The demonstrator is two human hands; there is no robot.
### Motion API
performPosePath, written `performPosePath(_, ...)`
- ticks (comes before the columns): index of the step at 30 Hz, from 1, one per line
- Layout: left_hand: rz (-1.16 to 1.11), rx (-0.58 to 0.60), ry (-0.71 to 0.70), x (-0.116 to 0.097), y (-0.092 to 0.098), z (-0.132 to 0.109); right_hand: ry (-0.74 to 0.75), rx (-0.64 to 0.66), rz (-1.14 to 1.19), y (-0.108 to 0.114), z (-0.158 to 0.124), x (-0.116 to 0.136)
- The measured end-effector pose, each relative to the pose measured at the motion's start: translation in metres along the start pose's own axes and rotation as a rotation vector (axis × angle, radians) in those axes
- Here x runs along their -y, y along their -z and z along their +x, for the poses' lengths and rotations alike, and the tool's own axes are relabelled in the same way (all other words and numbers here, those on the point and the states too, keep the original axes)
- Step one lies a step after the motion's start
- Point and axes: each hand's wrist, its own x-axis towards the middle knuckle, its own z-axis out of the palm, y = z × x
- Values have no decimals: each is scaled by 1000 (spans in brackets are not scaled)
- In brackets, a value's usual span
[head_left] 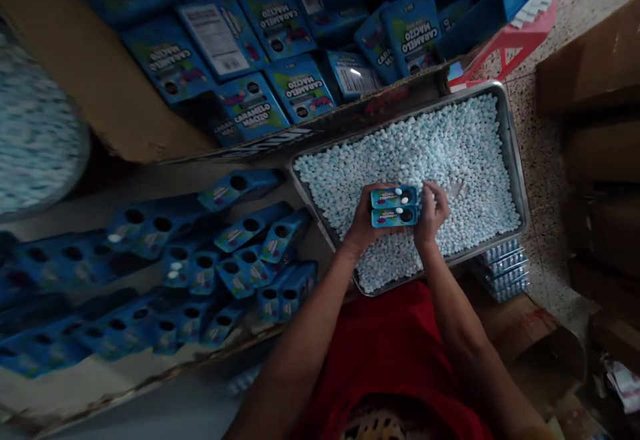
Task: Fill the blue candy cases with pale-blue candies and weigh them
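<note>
My left hand (361, 224) grips two small blue candy boxes (394, 207), stacked one above the other, over a metal tray (515, 153). The tray is filled with small pale blue and white candies (450, 147). A white candy shows in the round window of the upper box. My right hand (431, 212) is curled against the right end of the two boxes, fingers bent, touching them and the candies under it.
Several open blue boxes with round holes (200, 260) lie heaped on the surface at the left. A cardboard carton holds flat "Caramelo Macizo" packs (280, 20) at the top. A red stool (510, 40), brown cartons (595, 60) and stacked boxes (505, 270) stand at the right.
</note>
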Motion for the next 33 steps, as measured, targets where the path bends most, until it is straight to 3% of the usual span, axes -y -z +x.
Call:
performPosePath(3,-63,54,41,-8,10,1,-330,-71,363,-2,12,22)
performPosePath(6,-53,72,23,-21,16,2,-482,82,638,6,14,58)
performPosePath(9,78,82,-30,-32,13,4,-457,249,792,17,4,101)
performPosePath(13,359,-37,-50,-47,4,2,-247,354,686,20,-14,132)
performPosePath(16,468,-37,-47,-61,-3,-5,-144,303,527,13,-16,128)
performPosePath(18,496,-46,-38,-69,-4,-10,-163,237,505,5,-10,119)
performPosePath(22,649,-52,-46,-74,8,-20,-381,212,610,-6,17,99)
performPosePath(25,650,-17,-53,-67,23,-24,-498,280,558,2,35,83)
performPosePath(28,363,27,-54,-56,21,-19,-329,269,297,29,40,68)
performPosePath(33,20,55,-93,-46,-20,6,51,244,-243,87,33,47)
